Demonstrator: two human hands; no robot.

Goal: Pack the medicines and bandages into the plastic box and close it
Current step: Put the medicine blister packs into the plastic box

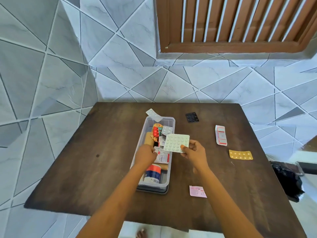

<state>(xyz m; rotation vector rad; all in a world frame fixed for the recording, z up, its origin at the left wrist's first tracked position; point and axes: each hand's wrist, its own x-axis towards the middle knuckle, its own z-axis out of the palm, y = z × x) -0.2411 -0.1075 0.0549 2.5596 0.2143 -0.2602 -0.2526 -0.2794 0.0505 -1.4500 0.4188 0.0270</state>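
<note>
Right hand [193,152] fingers clamped on white rectangular blister sheet [176,143], over clear plastic box [169,122]. Sheet's long axis lies across box. Left hand [145,156] inside box, fingers pinching a packet.

Room around the plastic box [171,127]

Bare table [103,152] lies left of the box; right of it, scattered blister packs [240,154] obstruct; both hands [193,152] crowd above its packed middle.

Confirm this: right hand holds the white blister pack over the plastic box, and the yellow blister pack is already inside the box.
Not quite. The head view shows the yellow blister pack lying on the table, right of the plastic box. The right hand does hold the white blister pack over it.
</note>
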